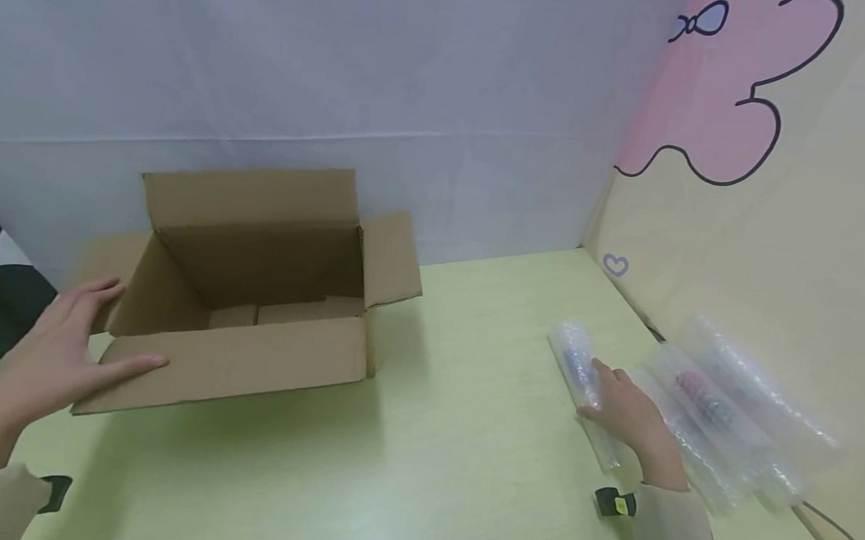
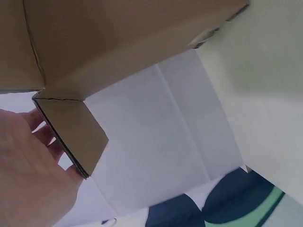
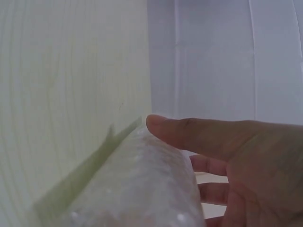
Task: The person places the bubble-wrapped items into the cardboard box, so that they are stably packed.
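An open cardboard box (image 1: 233, 365) stands at the left of the table with its flaps spread. My left hand (image 1: 59, 354) holds the box at its left front corner, the thumb lying over the front flap. In the left wrist view, the fingers of the left hand (image 2: 35, 165) go behind a short flap (image 2: 73, 127). At the right, my right hand (image 1: 628, 410) grips a long bubble-wrapped package (image 1: 574, 357) that lies on the table. The right wrist view has the thumb of the right hand (image 3: 255, 165) along the bubble wrap (image 3: 137, 184); what is inside is blurred.
More bubble-wrapped packages (image 1: 721, 411) lie to the right of my right hand, by the side wall; one shows something pink and dark. A white cloth (image 1: 414, 79) hangs behind the table (image 1: 459, 437). A thin cable (image 1: 844, 530) runs along the right edge.
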Demonstrator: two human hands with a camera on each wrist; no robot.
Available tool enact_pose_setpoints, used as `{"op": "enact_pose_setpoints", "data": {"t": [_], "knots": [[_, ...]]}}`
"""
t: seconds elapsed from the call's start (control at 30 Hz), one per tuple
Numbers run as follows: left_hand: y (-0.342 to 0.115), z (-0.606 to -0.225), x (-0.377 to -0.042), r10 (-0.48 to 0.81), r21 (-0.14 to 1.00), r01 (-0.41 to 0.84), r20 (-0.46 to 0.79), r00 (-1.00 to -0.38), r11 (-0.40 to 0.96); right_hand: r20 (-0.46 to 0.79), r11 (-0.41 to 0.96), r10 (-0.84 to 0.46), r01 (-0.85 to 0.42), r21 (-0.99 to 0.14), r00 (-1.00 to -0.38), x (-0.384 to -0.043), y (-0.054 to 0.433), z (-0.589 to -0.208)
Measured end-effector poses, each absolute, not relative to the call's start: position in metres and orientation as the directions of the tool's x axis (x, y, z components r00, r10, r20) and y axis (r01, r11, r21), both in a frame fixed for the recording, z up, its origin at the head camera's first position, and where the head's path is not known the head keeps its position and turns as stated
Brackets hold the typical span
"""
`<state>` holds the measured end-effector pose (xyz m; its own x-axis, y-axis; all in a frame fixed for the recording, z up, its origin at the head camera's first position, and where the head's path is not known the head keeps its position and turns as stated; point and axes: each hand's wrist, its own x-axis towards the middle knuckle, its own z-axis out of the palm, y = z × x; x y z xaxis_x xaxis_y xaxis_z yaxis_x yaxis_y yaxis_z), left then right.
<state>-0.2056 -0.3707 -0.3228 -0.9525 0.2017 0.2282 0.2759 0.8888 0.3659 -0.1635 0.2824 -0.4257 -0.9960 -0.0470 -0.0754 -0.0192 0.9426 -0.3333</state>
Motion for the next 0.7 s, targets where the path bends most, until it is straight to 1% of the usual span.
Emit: {"op": "enact_pose_setpoints", "data": {"t": [0.13,0.5,0.7], "knots": [[-0.355,-0.322,-0.202,0.204,0.349,0.276,0.228,-0.952,0.896,-0.074,0.941,-0.049,-0.021,-0.338,-0.996,-0.164,0.283,-0.426],[-0.296,-0.323,-0.184,0.272,0.304,0.366,0.312,-0.91,0.879,-0.123,0.932,-0.036,0.011,-0.363,-0.992,-0.161,0.285,-0.425],[-0.27,-0.323,-0.172,0.3,0.291,0.396,0.325,-0.897,0.871,-0.126,0.924,-0.046,0.006,-0.383,-0.991,-0.16,0.287,-0.423]]}}
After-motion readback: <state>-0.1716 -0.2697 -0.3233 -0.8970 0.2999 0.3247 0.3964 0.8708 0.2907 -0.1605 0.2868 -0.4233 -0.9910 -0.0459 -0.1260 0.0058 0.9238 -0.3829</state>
